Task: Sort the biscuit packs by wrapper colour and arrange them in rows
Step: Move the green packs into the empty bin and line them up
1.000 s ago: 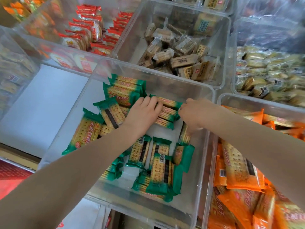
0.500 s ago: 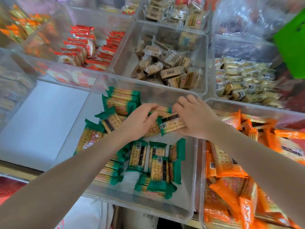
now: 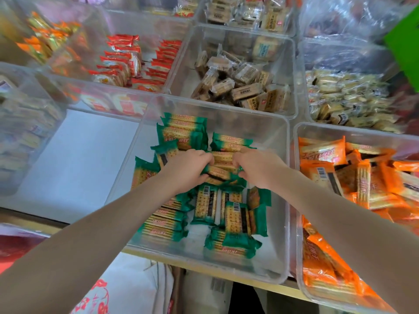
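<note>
In the clear bin (image 3: 281,141), green biscuit packs (image 3: 235,214) lie loose near the front and stacked at the back. The left hand (image 3: 188,168) and right hand (image 3: 258,168) curl round a small bundle of green packs (image 3: 221,168) between them, seemingly pinching its ends; the blur hides the fingertips.

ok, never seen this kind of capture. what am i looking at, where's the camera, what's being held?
No robot here: a person works with two bare hands, and the single wide-angle camera sits on their head, looking forward and down. Clear plastic bins stand side by side. The middle bin holds green-wrapped biscuit packs, some stacked in rows, some loose. The bin at right holds orange packs; the bins behind hold red packs and brown packs. The left hand and right hand grip a small bundle of green packs from its two ends, over the middle bin.
</note>
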The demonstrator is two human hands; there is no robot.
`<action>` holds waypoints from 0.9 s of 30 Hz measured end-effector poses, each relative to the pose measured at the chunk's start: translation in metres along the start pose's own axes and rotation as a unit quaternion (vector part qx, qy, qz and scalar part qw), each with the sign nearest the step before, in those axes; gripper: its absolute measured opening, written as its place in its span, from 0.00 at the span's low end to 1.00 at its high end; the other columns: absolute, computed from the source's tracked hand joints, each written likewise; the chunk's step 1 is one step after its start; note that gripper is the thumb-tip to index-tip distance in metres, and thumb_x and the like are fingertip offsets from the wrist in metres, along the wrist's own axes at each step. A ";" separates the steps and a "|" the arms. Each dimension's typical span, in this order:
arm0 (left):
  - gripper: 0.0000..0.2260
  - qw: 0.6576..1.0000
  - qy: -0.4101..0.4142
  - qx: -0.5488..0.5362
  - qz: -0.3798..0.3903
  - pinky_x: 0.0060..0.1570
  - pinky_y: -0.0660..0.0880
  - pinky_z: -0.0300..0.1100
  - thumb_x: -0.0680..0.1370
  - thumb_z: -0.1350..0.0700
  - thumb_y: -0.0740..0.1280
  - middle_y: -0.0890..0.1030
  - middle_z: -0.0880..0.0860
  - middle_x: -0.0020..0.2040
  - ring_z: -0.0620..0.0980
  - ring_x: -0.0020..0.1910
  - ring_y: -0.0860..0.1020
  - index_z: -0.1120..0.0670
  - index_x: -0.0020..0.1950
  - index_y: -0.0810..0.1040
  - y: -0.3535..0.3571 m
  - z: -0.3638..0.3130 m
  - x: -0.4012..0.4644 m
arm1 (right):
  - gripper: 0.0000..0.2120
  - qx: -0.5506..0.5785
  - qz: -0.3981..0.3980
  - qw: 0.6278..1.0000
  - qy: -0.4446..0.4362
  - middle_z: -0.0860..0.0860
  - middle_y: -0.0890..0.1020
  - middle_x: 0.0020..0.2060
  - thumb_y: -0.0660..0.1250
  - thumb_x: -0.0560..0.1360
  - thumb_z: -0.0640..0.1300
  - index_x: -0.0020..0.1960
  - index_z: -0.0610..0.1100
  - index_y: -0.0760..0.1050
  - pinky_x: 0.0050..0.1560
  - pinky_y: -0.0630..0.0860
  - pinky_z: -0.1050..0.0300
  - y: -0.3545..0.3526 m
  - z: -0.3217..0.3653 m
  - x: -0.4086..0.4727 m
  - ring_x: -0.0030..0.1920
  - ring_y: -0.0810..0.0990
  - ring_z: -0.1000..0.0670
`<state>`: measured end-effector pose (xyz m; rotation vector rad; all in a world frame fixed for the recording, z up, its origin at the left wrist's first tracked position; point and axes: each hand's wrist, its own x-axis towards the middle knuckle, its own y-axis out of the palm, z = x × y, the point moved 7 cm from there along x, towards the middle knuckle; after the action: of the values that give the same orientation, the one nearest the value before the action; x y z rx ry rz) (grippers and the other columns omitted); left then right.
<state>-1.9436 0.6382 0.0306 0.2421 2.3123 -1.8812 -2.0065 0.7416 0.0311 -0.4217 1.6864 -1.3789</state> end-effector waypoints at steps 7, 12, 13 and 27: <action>0.13 1.000 0.017 -0.007 -0.007 0.51 0.75 0.46 0.77 0.54 0.63 0.74 0.47 0.60 0.47 0.57 0.72 0.50 0.62 0.71 0.001 -0.001 -0.011 | 0.13 0.003 0.032 0.999 0.026 0.47 0.78 0.52 0.64 0.75 0.37 0.59 0.43 0.71 0.42 0.71 0.57 0.024 -0.005 0.021 0.47 0.75 0.48; 0.13 0.999 0.008 -0.017 -0.026 0.50 0.75 0.46 0.77 0.55 0.62 0.74 0.46 0.59 0.47 0.56 0.72 0.49 0.61 0.71 0.001 0.002 -0.018 | 0.06 -0.028 0.046 0.998 0.036 0.47 0.78 0.49 0.63 0.76 0.37 0.52 0.42 0.74 0.43 0.71 0.55 0.029 0.004 0.027 0.48 0.76 0.47; 0.12 0.999 0.007 -0.016 -0.026 0.50 0.75 0.45 0.77 0.55 0.62 0.74 0.46 0.59 0.47 0.56 0.71 0.49 0.61 0.70 0.002 0.002 -0.018 | 0.04 -0.031 0.054 0.997 0.035 0.47 0.78 0.48 0.63 0.76 0.37 0.50 0.42 0.74 0.42 0.72 0.56 0.029 0.003 0.027 0.46 0.76 0.47; 0.15 0.980 -0.125 -0.149 -0.052 0.36 0.70 0.40 0.77 0.50 0.65 0.77 0.50 0.57 0.44 0.37 0.74 0.50 0.64 0.72 -0.009 0.014 -0.006 | 0.09 0.058 -0.061 0.990 0.114 0.43 0.77 0.50 0.60 0.78 0.39 0.58 0.42 0.70 0.39 0.71 0.52 -0.012 -0.024 0.017 0.47 0.77 0.42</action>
<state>-1.9395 0.6222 0.0374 -0.1447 2.4233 -1.4756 -2.0379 0.7396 0.0340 -0.3150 1.7749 -1.6589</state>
